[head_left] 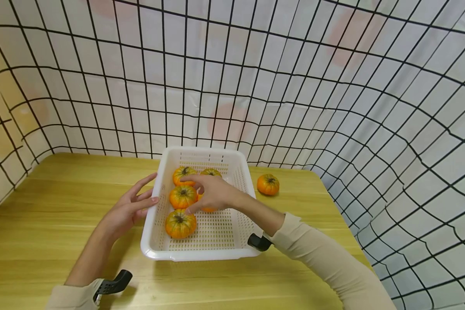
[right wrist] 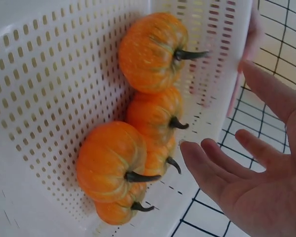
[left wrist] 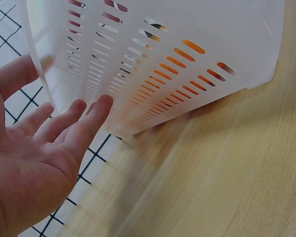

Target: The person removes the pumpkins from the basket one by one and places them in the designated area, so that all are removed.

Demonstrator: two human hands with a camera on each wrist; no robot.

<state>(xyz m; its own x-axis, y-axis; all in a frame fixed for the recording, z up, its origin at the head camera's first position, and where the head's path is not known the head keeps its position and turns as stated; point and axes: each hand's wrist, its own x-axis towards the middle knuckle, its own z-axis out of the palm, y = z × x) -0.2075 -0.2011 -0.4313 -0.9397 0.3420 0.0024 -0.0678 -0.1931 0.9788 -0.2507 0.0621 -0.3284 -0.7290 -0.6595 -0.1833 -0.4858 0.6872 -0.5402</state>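
A white plastic basket (head_left: 232, 255) with slotted walls holds several small orange pumpkins (head_left: 180, 224) with dark stems, mostly along its left side. My left hand (head_left: 125, 209) holds the basket's left rim, thumb over the edge and fingers against the outer wall (left wrist: 153, 59). Over the pumpkins, inside the basket's outline, hovers my right hand (head_left: 215, 191), its thumb and fingers spread apart. The right wrist view shows nothing between those fingers (right wrist: 202, 163), with pumpkins (right wrist: 111, 160) beside them. The hand partly covers the pumpkins on the basket's right side in the head view.
One more pumpkin (head_left: 268, 184) sits on the wooden table (head_left: 62, 206) to the right of the basket. A black wire grid (head_left: 201, 90) backed by pale sheeting rises behind the table and along both sides.
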